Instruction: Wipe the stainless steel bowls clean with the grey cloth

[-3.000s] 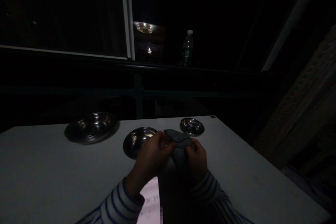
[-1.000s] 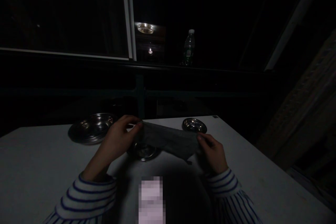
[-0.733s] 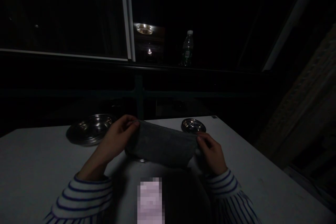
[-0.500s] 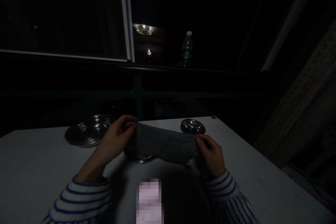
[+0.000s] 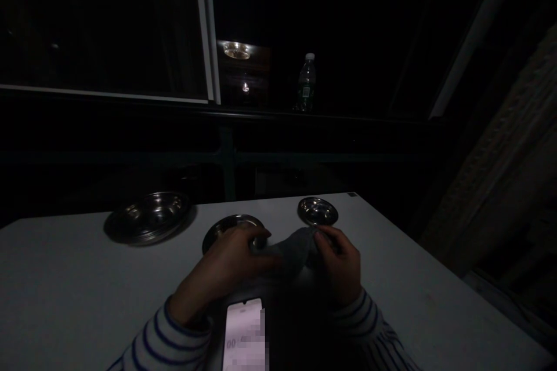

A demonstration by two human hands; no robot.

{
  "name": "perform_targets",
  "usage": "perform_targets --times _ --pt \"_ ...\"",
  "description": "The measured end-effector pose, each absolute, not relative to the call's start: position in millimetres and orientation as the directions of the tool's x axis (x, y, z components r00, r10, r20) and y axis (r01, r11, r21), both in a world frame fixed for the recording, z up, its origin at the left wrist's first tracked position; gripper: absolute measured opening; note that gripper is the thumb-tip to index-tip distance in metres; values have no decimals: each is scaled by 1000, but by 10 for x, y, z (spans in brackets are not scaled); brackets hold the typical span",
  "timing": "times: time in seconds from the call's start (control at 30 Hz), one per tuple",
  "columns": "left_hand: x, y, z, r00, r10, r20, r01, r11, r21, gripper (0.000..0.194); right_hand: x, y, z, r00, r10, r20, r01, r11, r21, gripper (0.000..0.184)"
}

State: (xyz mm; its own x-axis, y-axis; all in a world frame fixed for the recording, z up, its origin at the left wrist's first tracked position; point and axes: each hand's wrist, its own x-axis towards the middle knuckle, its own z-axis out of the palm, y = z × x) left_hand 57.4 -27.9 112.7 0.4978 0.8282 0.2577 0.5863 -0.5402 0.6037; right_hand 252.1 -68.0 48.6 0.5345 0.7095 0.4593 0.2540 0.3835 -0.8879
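A grey knitted cloth, possibly a sock, is bunched and narrow between my two hands, just above the white table. My left hand holds its left end, close in front of a middle steel bowl. My right hand pinches the other end with its fingertips, just below a small steel dish. Both sleeves have blue and white stripes.
A large steel bowl sits at the table's far left. A phone with a lit, blurred screen lies at the near edge. Behind the table are a dark railing and a window, with a plastic bottle beyond.
My hands have moved closer together and lower. The cloth, stretched wide earlier, now hangs bunched. The middle bowl shows again, and more of the phone is visible.
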Motion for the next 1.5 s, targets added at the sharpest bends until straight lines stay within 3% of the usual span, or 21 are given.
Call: perform_targets --times 0.1,0.2,0.33,0.43,0.53,0.63,0.77,0.87,1.0,1.13,1.37,1.5 --pt "579 -276 1098 580 794 181 618 -574 537 33 2492 -688 513 548 719 428 201 383 -901 19" --pt "579 -260 1099 600 772 210 584 -602 544 27 2482 -692 548 550 722 419 182 386 -904 19" --pt "639 -262 1054 516 798 312 509 -579 637 48 2456 -698 567 526 761 379 104 385 -917 20" --pt "725 -287 990 516 816 261 432 -511 743 58 2430 -695 553 465 825 322 -40 383 -923 21" --pt "794 -302 947 572 807 150 365 -414 834 51 2411 -685 533 402 869 287 -156 374 -914 21" --pt "807 -294 950 614 777 140 325 -411 852 33 2397 -675 527 390 877 281 -171 369 -913 21" --pt "758 -267 1017 587 774 237 338 -501 797 23 2392 -668 532 382 878 290 -82 344 -935 21" --pt "708 -260 1076 559 786 264 342 -508 790 23 2412 -673 522 387 829 405 130 385 -914 22" --pt "668 -270 1106 563 783 264 408 -541 736 21 2426 -704 491 254 688 680 483 519 -705 28" --pt "677 -276 1092 570 779 263 433 -556 710 20 2382 -725 473 58 627 777 677 547 -492 34" --pt "676 -272 1101 598 759 258 418 -571 707 20 2390 -682 463 6 640 768 709 539 -455 18" --pt "652 -280 1129 584 769 260 452 -574 683 21 2378 -692 456 83 695 714 620 525 -583 18"
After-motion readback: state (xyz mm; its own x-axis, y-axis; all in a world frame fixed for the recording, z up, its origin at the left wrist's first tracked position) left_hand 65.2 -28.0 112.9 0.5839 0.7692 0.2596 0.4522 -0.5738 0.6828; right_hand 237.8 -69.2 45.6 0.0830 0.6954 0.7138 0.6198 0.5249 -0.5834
